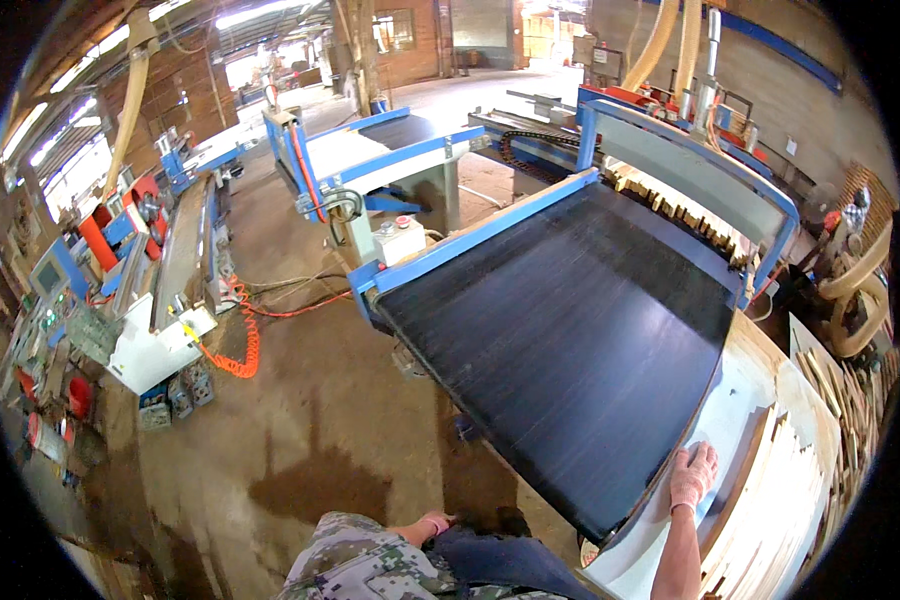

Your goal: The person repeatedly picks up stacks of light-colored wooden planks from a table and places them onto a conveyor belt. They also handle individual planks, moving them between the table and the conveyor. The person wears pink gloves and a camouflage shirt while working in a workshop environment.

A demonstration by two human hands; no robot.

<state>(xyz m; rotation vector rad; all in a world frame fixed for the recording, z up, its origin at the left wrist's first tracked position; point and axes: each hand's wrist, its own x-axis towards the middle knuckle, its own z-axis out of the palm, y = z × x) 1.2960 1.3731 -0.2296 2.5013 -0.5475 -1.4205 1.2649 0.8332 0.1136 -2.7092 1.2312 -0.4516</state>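
My right hand, in a pale pink glove, lies on the light grey ledge along the right side of a black conveyor belt. Its fingers are stretched out and it holds nothing. Just right of it rests a stack of pale wooden strips, laid lengthwise. My left hand hangs low beside my camouflage-patterned clothing, away from the belt. It looks gloved too, but its fingers are too small and foreshortened to read. At the belt's far end, a row of wooden pieces stands under a blue-framed guard.
A blue rail edges the belt's far left side. Left across the brown floor stands another machine with a coiled orange hose. More wooden strips lie in a heap at the far right, near thick ducts.
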